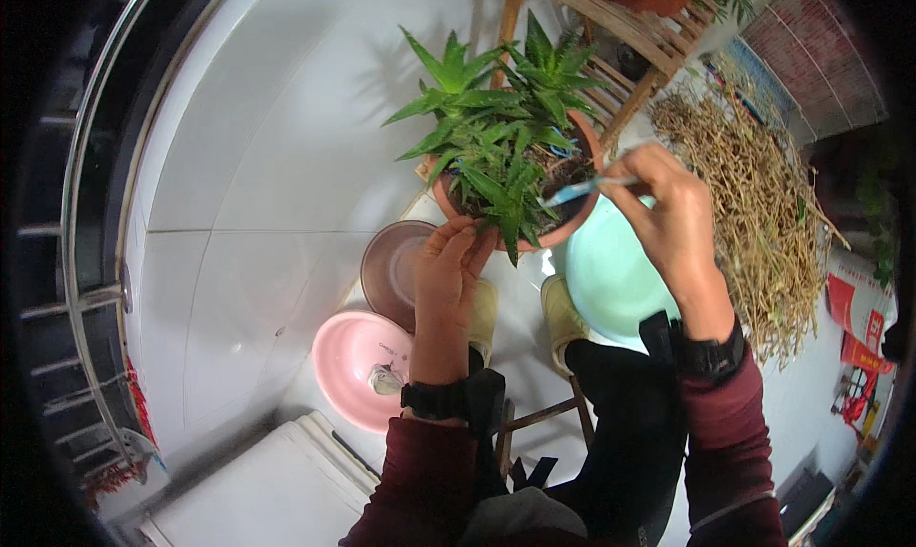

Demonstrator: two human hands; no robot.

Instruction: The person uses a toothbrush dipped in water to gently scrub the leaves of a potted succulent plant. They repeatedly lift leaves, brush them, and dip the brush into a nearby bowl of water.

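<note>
A spiky green aloe-like plant [501,128] with several rosettes grows in a round terracotta-coloured pot [588,221]. My left hand [451,271] is at the pot's near rim, its thumb and fingers pinched on a leaf of the plant. Between the fingertips of my right hand [662,203] is a toothbrush [578,191] with a blue and white body; its head points left, over the soil beside the lower leaves. Whether the head touches a leaf or the soil, I cannot tell. A bit of blue material [563,143] lies among the stems.
A mint-green basin [615,275] stands below my right hand. Left of my feet are a brown basin [390,264] and a pink basin [343,354] holding a crumpled item. A wooden rack [633,103] stands behind the pot; dried stalks [758,218] are heaped at right.
</note>
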